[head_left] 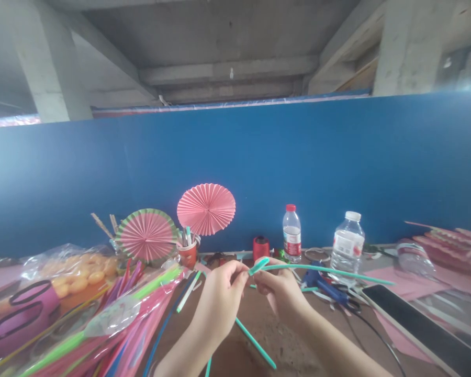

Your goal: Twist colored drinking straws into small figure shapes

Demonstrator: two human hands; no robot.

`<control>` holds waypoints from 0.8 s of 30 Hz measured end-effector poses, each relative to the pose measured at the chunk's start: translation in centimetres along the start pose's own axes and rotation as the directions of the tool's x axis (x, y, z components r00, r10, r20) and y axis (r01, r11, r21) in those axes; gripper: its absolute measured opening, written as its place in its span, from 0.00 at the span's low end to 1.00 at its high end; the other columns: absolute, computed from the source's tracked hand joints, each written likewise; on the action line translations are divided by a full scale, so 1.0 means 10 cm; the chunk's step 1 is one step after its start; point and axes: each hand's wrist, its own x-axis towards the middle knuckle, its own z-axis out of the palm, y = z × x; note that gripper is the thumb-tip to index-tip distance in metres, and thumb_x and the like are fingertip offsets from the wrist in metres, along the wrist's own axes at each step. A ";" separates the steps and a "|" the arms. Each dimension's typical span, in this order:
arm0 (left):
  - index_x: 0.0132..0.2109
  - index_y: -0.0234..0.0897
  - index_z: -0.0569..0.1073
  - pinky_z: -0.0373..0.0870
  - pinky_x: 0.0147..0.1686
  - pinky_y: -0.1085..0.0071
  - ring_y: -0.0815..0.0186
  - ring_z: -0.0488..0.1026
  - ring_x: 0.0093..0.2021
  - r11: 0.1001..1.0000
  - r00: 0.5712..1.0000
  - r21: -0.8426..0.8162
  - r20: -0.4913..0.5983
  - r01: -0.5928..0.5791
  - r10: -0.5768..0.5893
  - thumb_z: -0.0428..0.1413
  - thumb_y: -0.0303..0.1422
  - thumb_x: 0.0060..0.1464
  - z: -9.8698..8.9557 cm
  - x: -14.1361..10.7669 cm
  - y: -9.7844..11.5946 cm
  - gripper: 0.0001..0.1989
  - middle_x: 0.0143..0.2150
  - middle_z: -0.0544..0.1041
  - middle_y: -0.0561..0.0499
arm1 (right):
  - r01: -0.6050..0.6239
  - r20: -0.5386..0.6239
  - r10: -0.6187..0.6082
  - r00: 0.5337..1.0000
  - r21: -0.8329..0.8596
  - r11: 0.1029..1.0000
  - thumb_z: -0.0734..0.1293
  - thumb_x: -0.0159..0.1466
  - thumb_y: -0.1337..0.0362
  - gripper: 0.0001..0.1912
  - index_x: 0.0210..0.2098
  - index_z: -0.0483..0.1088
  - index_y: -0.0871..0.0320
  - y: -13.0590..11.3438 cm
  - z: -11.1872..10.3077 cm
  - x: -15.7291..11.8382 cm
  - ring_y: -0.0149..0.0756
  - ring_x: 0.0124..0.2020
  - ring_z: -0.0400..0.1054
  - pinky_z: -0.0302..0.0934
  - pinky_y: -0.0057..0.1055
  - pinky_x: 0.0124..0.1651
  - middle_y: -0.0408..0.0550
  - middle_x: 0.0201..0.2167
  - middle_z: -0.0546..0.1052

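Observation:
Teal pipe cleaners (pixel 329 270) run through my two hands, which meet above the middle of the table. My left hand (pixel 225 288) pinches a short folded teal end between thumb and forefinger. Close against it, my right hand (pixel 277 288) is closed on the same teal stems; one long piece sticks out to the right past its fingers. Another teal pipe cleaner (pixel 256 343) slants down below my hands, and a further end shows under my left forearm. How the stems cross between my fingertips is hidden.
Plastic-wrapped colored pipe cleaners (pixel 113 319) lie left. Pink paper fans (pixel 206 209) stand behind, near a cup of pens (pixel 187 255). Toward the right are a red-capped bottle (pixel 291 235), a white-capped bottle (pixel 347 246), a blue glue gun (pixel 325 285) with its cord, and a phone (pixel 419 324).

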 end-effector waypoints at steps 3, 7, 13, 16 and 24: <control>0.28 0.35 0.73 0.52 0.21 0.77 0.72 0.59 0.19 1.000 1.000 -0.022 0.016 0.007 -0.006 0.50 0.33 0.50 -0.02 0.00 0.02 0.09 0.16 0.64 0.56 | 0.040 -0.004 -0.041 0.999 -0.055 0.998 0.69 0.48 0.65 0.07 0.21 0.67 0.61 0.01 -0.01 0.00 0.25 0.18 0.53 0.46 0.25 0.22 0.38 0.15 0.63; 0.24 0.32 0.71 0.53 0.20 0.78 0.75 0.60 0.19 0.888 0.965 -0.392 0.198 0.240 -0.174 0.52 0.32 0.48 -0.02 0.03 0.01 0.09 0.20 0.66 0.54 | 0.077 0.076 -0.065 0.995 -0.164 0.983 0.68 0.50 0.63 0.07 0.23 0.70 0.61 -0.01 -0.01 -0.02 0.28 0.21 0.57 0.50 0.26 0.24 0.42 0.19 0.67; 0.25 0.30 0.70 0.49 0.17 0.81 0.79 0.58 0.16 0.501 0.766 -0.592 0.576 0.631 -0.286 0.58 0.30 0.41 -0.07 0.04 -0.04 0.07 0.19 0.63 0.56 | 0.058 0.189 -0.044 0.981 -0.066 0.996 0.69 0.49 0.62 0.08 0.23 0.69 0.61 -0.06 -0.02 -0.06 0.27 0.19 0.58 0.48 0.25 0.23 0.41 0.17 0.68; 0.26 0.31 0.69 0.49 0.17 0.81 0.79 0.57 0.16 0.608 0.805 -0.565 0.546 0.558 -0.232 0.56 0.32 0.45 -0.07 0.03 -0.03 0.08 0.20 0.64 0.56 | 0.054 0.148 -0.049 0.988 -0.034 0.998 0.70 0.49 0.62 0.09 0.23 0.68 0.61 -0.04 -0.01 -0.05 0.28 0.19 0.59 0.48 0.25 0.23 0.42 0.17 0.69; 0.42 0.36 0.68 0.66 0.38 0.72 0.65 0.70 0.40 0.770 0.813 0.407 -0.104 -0.491 0.573 0.49 0.25 0.53 0.06 -0.04 -0.11 0.10 0.38 0.72 0.48 | 0.134 -0.197 -0.169 0.966 -0.180 0.974 0.67 0.51 0.63 0.11 0.18 0.64 0.60 -0.03 0.12 -0.09 0.23 0.16 0.47 0.41 0.23 0.20 0.35 0.12 0.57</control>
